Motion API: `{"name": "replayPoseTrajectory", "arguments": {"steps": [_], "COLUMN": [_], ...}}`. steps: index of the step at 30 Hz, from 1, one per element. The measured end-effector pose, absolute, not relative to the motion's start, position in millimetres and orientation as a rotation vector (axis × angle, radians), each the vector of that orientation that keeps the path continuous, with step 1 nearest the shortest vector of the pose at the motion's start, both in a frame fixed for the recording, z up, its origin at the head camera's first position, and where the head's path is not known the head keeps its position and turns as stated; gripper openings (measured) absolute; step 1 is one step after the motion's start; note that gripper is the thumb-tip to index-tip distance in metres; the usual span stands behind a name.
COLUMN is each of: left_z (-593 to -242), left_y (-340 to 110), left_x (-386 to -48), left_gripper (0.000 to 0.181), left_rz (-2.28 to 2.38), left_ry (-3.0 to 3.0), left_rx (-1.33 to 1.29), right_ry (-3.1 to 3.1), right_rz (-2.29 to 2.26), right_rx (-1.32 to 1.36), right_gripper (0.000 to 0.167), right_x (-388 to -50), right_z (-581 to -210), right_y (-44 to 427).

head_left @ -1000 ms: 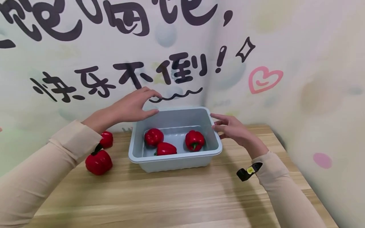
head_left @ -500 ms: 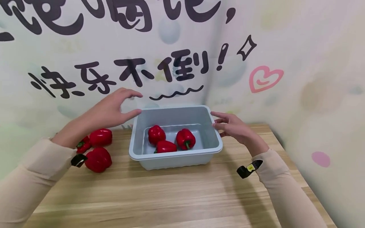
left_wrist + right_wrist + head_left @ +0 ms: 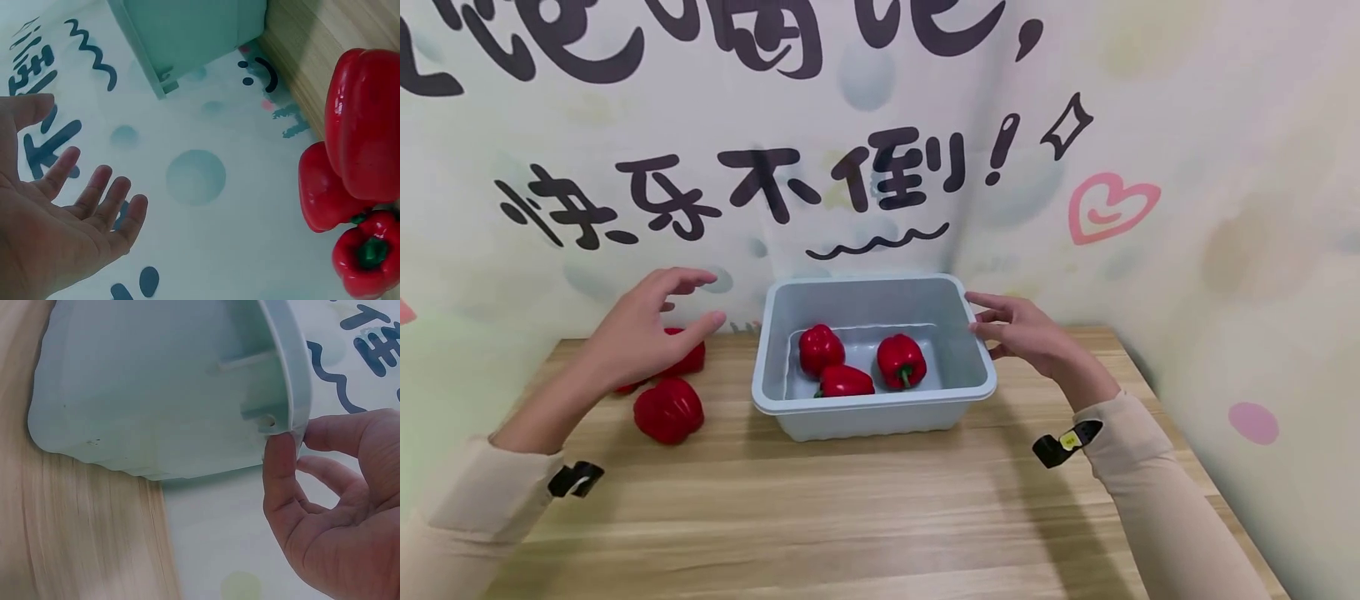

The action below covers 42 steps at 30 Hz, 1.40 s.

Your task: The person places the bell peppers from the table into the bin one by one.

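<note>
A pale blue plastic basin [image 3: 880, 407] stands against the back wall with three red bell peppers inside: one at the left [image 3: 822, 350], one in front [image 3: 846, 381], one at the right [image 3: 901, 361]. My right hand [image 3: 1028, 335] pinches the basin's right rim between thumb and fingers. Fingers spread and holding nothing, my left hand [image 3: 643, 329] hovers over the bell peppers left of the basin. There, one bell pepper [image 3: 668, 410] lies in front and another [image 3: 691, 360] is partly hidden by the hand. Three show in the left wrist view, including one with its green stem outward [image 3: 369, 255].
A wooden table [image 3: 865, 508] carries everything. Behind it hangs a white printed wall cloth [image 3: 880, 92] with dark lettering, and it also borders the table on the right. Black straps with small cameras [image 3: 577, 479] sit on both wrists.
My left hand has moved left and down, from above the basin to over the loose bell peppers. The right bell pepper in the basin rolled slightly left early on. My right hand stays at the rim.
</note>
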State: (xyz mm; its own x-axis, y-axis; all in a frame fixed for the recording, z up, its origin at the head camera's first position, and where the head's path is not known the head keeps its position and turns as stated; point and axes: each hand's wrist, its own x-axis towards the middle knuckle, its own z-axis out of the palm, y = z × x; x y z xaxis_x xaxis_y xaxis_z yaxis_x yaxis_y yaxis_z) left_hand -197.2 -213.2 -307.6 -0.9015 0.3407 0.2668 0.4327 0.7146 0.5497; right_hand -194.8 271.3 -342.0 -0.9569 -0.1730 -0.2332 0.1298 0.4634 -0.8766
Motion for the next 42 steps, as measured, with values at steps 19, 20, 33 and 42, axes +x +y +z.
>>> {"name": "replayPoseTrajectory", "arguments": {"steps": [19, 20, 33, 42], "left_z": [-370.9, -374.1, -414.3, -436.6], "left_y": [-269.4, -270.6, -281.6, -290.4], "left_x": [-159.8, -158.1, -132.4, -106.1], "left_gripper": [0.063, 0.063, 0.066, 0.083], "left_rz": [-1.109, -1.116, -1.221, -1.297], "left_ry": [-2.658, -2.656, -2.568, -2.573], "left_rx": [-0.381, -0.376, -0.294, -0.098], "right_ry": [2.407, 2.408, 2.389, 2.386], "right_rz": [-1.521, -1.526, -1.564, -1.549], "right_rx": [-0.068, -0.073, -0.096, -0.097], "right_gripper": [0.069, 0.069, 0.070, 0.069], "right_x": [-195.4, -195.1, -194.6, -196.7], "right_z": [-348.2, -348.4, -347.5, -345.9], "right_y": [273.1, 273.6, 275.4, 276.3]}}
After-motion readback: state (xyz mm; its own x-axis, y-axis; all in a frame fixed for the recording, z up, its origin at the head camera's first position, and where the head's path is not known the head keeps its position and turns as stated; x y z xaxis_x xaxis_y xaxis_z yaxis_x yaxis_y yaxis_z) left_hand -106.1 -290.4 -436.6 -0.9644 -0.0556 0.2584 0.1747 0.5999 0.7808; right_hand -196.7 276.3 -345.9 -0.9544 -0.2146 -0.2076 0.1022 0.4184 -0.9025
